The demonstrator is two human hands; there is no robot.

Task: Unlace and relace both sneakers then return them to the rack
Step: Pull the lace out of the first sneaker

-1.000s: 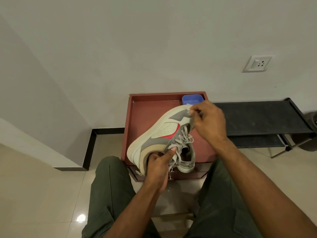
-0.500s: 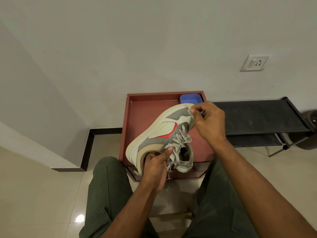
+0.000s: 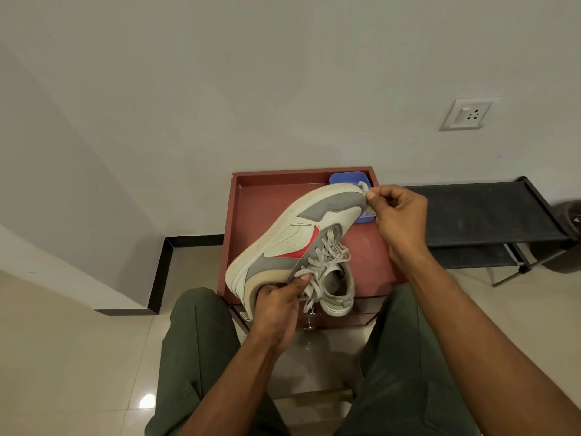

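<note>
**Sneaker Held Tilted Over the Red Tray**

Held in the air on its side above a dark red, raised-rim wooden tray top [image 3: 251, 212]: a cream, grey and tan low-top sneaker with a red side stripe [image 3: 295, 243], toe up and away toward the wall, heel down and near, sole turned left. Still threaded with flat grey fabric laces [image 3: 325, 258], crossed over the tongue and hanging loose past the collar toward the heel. Gripped at the heel end by the left hand [image 3: 276, 305], fingers curled round the back of the shoe, thumb pressed along the grey side panel just beside the lowest laces. Met at the toe by the right hand [image 3: 397, 215], thumb and forefinger pinched together at the edge of the toe cap, remaining fingers curled in toward the palm; too small to tell whether a lace end or the shoe's edge sat in that pinch.

Just behind the toe, in the tray's far right corner: a small blue rectangular plastic tub [image 3: 347, 178], partly hidden by the shoe, something pale inside. Below the tray's front: a small metal drawer knob [image 3: 309, 320]. To the right, against the wall: a low black fabric-shelved shoe rack on a metal frame [image 3: 484, 215], two tiers showing. On the wall above it: a white switch-and-socket plate [image 3: 467, 114]. Nearest the camera: olive-green trousered knees [image 3: 201, 347], spread to either side, over glossy beige floor tiles [image 3: 78, 357].
</note>
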